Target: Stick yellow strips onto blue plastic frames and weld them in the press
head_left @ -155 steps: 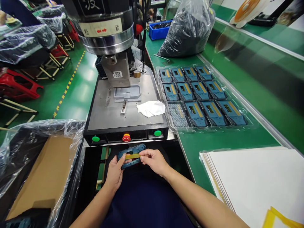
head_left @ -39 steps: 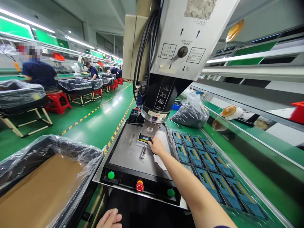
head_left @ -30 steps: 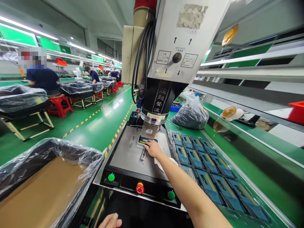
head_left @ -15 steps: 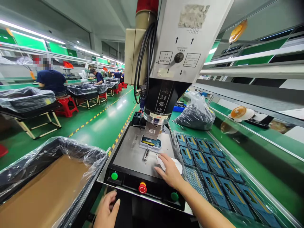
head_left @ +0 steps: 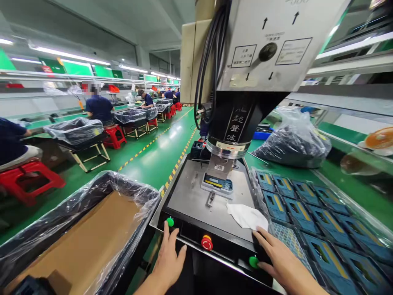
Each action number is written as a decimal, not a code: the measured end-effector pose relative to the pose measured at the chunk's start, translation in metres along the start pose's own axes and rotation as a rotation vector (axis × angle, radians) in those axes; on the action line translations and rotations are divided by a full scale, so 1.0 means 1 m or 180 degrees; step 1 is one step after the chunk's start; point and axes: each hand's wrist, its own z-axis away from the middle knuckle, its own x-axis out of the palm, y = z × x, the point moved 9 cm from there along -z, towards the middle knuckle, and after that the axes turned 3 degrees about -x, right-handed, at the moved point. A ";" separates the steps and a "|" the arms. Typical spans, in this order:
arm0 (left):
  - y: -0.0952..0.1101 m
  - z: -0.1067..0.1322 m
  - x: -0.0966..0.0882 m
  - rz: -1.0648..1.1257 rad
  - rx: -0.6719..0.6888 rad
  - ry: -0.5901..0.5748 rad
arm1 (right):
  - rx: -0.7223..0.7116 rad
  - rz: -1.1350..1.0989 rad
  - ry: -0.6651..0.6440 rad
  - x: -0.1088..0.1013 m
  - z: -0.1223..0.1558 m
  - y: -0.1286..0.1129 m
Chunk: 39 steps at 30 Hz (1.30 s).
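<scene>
A blue part with a yellow strip (head_left: 218,183) lies in the fixture on the grey plate (head_left: 190,198) under the press head (head_left: 229,137). My left hand (head_left: 168,259) lies flat against the machine's front panel, fingers stretched up, fingertip just below the left green button (head_left: 170,222). My right hand (head_left: 278,259) rests at the front right corner, fingers spread, thumb at the right green button (head_left: 253,262). Neither hand holds anything. A red stop button (head_left: 206,242) sits between them.
A white cloth (head_left: 248,216) lies on the plate. A clear tray of blue parts (head_left: 310,217) sits to the right on the green bench, a black bag (head_left: 291,139) behind it. A plastic-lined carton (head_left: 76,233) stands at left. Other people sit at benches far left.
My right hand left the part in the fixture and drew back to the right green button. My left hand rose from below to the left green button. The view moved closer.
</scene>
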 end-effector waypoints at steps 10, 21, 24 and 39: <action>0.005 0.001 0.005 -0.0509 -0.0012 -0.0287 | -0.0275 0.0379 0.0399 0.003 0.000 -0.002; -0.016 0.015 0.027 -0.0453 0.0086 -0.0615 | -0.0534 0.0365 0.1157 -0.036 0.004 -0.052; -0.048 0.026 0.059 -0.1075 -0.0097 -0.1475 | -0.0547 0.0168 0.1238 -0.040 0.003 -0.059; -0.099 0.043 0.106 -0.1447 -0.0447 -0.2104 | -0.0057 -0.0463 0.0634 -0.042 -0.078 -0.036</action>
